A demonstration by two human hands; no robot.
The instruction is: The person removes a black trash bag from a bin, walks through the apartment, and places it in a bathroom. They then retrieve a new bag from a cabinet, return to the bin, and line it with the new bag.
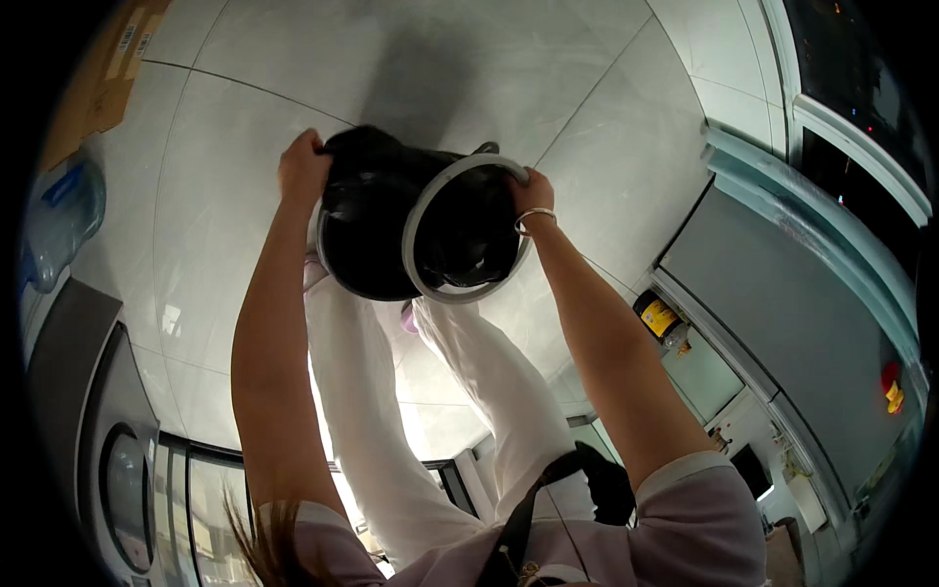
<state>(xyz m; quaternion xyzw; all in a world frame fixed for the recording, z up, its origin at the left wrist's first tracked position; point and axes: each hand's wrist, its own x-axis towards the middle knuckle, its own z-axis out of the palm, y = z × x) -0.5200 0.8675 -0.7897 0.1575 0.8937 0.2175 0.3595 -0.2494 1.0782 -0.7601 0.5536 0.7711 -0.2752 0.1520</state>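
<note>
A black plastic bag [362,166] is spread over a dark round bin [367,269] in front of my legs. My left hand [301,168] is closed on the bag's gathered edge at the bin's left side. A pale grey ring [410,240] stands tilted over the bin's right part, with black plastic showing through it. My right hand [530,196], a bangle at its wrist, grips the ring's upper right edge; some fingers are hidden behind it. Whether it pinches the bag too, I cannot tell.
Large grey tiles [264,137] cover the floor. On the left are a cardboard box [108,73], a clear blue water jug [68,225] and a front-loading washer [122,489]. To the right, a bottle with a yellow label [657,315] stands near a grey panel [773,293] below the window.
</note>
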